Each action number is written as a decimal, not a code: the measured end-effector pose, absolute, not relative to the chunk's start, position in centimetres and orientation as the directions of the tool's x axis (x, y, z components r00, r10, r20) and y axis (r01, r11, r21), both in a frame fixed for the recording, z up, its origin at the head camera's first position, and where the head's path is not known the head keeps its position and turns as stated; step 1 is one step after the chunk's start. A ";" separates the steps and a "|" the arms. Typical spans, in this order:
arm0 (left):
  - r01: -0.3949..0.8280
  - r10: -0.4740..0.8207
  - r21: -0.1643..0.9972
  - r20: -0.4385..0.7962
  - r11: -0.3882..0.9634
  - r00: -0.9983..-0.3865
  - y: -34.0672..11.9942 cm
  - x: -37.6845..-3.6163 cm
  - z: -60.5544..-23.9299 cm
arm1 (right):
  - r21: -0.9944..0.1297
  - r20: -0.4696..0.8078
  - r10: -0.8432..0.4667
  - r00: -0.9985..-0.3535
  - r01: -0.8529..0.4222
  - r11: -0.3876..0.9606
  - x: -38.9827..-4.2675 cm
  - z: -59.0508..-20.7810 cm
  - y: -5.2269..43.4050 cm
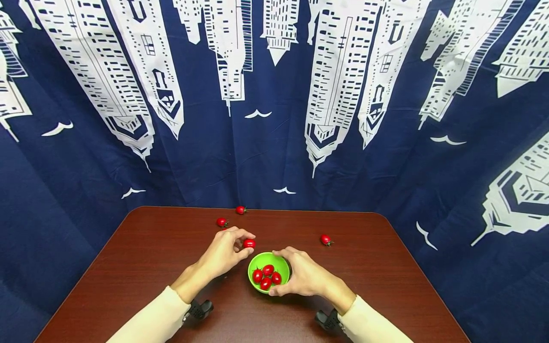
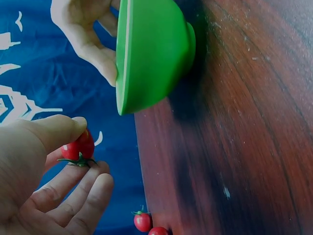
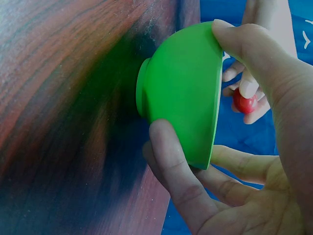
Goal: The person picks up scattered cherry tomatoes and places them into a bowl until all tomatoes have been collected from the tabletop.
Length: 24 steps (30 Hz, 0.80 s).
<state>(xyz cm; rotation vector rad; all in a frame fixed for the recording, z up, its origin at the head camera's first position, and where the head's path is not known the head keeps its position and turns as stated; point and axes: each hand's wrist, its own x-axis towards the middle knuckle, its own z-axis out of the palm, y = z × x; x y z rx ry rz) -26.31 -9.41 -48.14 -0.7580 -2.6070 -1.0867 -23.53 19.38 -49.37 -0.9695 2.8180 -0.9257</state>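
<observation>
Head: left hand (image 1: 224,252) pinches a tomato (image 1: 249,243) at 11 o'clock of the bowl (image 1: 269,271); right hand (image 1: 302,277) cups its rim.
Left wrist: tomato (image 2: 78,146) between thumb and fingers, beside the bowl (image 2: 151,54).
Right wrist: fingers (image 3: 168,156) curl round the bowl (image 3: 183,93).

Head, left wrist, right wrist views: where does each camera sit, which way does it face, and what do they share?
Head: worn on the head, faces forward and down at the table; both hands and sleeves show.
Left wrist: faces along the left hand, which pinches a tomato.
Right wrist: faces along the right hand, which grips the green bowl.
Shared: all three show the bowl and the pinched tomato.
</observation>
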 end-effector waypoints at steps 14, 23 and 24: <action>0.600 0.426 0.576 0.422 0.555 -0.800 -8.1 -24.8 -47.5 | -0.545 0.161 -0.563 -0.810 -0.549 0.634 -23.5 -49.4 19.4; 0.618 0.448 0.554 0.426 0.558 -0.786 -7.2 -24.3 -47.1 | -0.541 0.163 -0.566 -0.808 -0.553 0.634 -23.5 -49.3 19.4; 0.621 0.451 0.552 0.427 0.556 -0.784 -7.2 -24.2 -47.0 | -0.540 0.166 -0.565 -0.808 -0.554 0.634 -23.5 -49.3 19.4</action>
